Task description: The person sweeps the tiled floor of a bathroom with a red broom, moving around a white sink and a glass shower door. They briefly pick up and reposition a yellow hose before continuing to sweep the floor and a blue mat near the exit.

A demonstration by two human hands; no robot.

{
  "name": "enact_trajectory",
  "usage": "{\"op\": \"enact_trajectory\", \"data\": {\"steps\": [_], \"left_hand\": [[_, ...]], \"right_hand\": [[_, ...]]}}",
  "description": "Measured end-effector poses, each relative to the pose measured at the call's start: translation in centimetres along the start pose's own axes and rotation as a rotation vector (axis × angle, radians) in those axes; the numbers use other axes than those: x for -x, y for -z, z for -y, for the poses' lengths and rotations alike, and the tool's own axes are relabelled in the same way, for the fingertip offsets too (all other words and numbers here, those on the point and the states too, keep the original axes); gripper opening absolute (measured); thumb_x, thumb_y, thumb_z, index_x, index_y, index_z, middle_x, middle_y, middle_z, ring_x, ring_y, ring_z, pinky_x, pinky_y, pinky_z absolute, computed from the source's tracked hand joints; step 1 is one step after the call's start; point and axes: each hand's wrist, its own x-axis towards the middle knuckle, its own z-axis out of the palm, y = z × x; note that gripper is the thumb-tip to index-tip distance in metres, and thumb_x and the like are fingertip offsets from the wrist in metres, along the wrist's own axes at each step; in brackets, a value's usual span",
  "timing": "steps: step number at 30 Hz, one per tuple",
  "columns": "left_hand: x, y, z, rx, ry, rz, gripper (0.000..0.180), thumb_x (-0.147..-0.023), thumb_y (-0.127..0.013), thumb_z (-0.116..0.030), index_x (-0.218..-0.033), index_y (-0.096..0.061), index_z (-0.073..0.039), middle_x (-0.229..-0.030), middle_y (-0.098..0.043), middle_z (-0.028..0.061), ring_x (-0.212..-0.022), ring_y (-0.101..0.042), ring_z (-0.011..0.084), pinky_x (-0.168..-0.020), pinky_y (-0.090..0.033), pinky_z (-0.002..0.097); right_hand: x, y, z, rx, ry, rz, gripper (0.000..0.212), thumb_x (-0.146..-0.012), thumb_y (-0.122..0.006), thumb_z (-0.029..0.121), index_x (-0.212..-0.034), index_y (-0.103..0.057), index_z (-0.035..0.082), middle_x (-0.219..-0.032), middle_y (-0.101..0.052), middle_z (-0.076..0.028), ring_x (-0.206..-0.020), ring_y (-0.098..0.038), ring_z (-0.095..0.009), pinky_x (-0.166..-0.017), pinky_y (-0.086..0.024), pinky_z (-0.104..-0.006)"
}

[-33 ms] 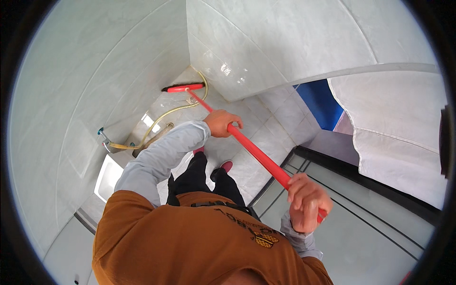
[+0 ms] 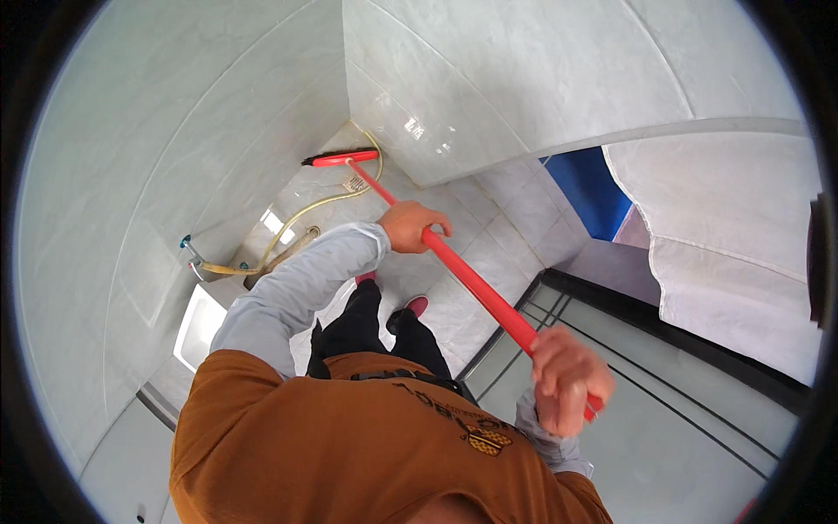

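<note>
A broom [image 2: 489, 297] with a long red handle slants across the view from upper left to lower right. Its red head with dark bristles rests on the tiled floor in the far corner, close to the wall. My left hand [image 2: 410, 227] is wrapped around the middle of the handle. Near the handle's top end, my right hand [image 2: 567, 375] grips it, slightly blurred. Beside the broom head lies a yellowish hose [image 2: 323, 203], and a floor drain [image 2: 354, 183] shows just below the head.
The hose runs to a wall tap [image 2: 189, 247] at left, above a white basin [image 2: 199, 323]. Pale tiled walls meet behind the broom head. To the right are a white curtain [image 2: 716, 218], a blue panel [image 2: 587, 188] and a dark-framed glass door [image 2: 646, 410].
The broom head has shifted slightly right along the floor. Both hands have moved slightly right with the handle, the right one also a little lower.
</note>
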Motion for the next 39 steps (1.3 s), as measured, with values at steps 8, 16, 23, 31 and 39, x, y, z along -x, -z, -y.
{"op": "enact_trajectory", "data": {"steps": [8, 16, 23, 31, 39], "left_hand": [[-2.8, -2.0, 3.1, -0.031, -0.284, 0.214, 0.018, -0.071, -0.067, -0.017, -0.089, -0.065, -0.018, -0.071, -0.064, 0.0071, -0.07, -0.062, 0.0304, -0.064, -0.048, 0.0405], [-4.7, -3.2, 0.1, -0.044, -0.183, 0.142, 0.021, -0.071, -0.066, -0.018, -0.092, -0.064, -0.019, -0.073, -0.064, 0.0079, -0.072, -0.062, 0.0321, -0.064, -0.047, 0.0432], [-5.2, -3.5, 2.1, -0.12, -0.11, 0.495, 0.023, -0.071, -0.067, -0.02, -0.094, -0.065, -0.018, -0.077, -0.066, 0.0073, -0.076, -0.063, 0.0311, -0.066, -0.049, 0.0412], [-5.7, -6.9, -3.4, 0.079, -0.201, 0.079, 0.023, -0.073, -0.069, -0.029, -0.094, -0.063, -0.021, -0.069, -0.063, 0.0058, -0.072, -0.062, 0.0309, -0.061, -0.046, 0.0437], [-4.6, -6.8, -2.4, -0.207, -0.16, 0.351, 0.014, -0.074, -0.068, -0.03, -0.08, -0.066, -0.017, -0.076, -0.067, 0.0078, -0.074, -0.064, 0.0319, -0.064, -0.049, 0.0444]], "right_hand": [[-0.4, -1.1, -2.9, -0.01, -0.045, -0.113, 0.024, -0.09, -0.05, 0.011, -0.068, -0.047, 0.003, -0.06, -0.05, -0.008, -0.057, -0.054, -0.022, -0.076, -0.05, -0.0498], [1.0, 4.9, -2.8, -0.165, 0.004, -0.242, 0.031, -0.09, -0.053, 0.02, -0.063, -0.042, 0.009, -0.055, -0.047, -0.004, -0.053, -0.052, -0.021, -0.074, -0.05, -0.0505], [1.6, 3.2, -4.4, -0.053, -0.12, -0.23, 0.026, -0.09, -0.049, 0.012, -0.064, -0.046, 0.006, -0.06, -0.048, -0.007, -0.058, -0.053, -0.022, -0.076, -0.05, -0.0534], [3.5, 6.8, -0.8, -0.119, 0.049, -0.48, 0.017, -0.092, -0.045, 0.013, -0.078, -0.051, 0.006, -0.059, -0.045, -0.004, -0.054, -0.051, -0.021, -0.075, -0.051, -0.0534], [5.2, 5.2, -3.3, -0.164, -0.03, -0.523, 0.023, -0.091, -0.044, 0.012, -0.069, -0.043, 0.007, -0.059, -0.043, -0.004, -0.056, -0.05, -0.019, -0.074, -0.049, -0.0481]]}}
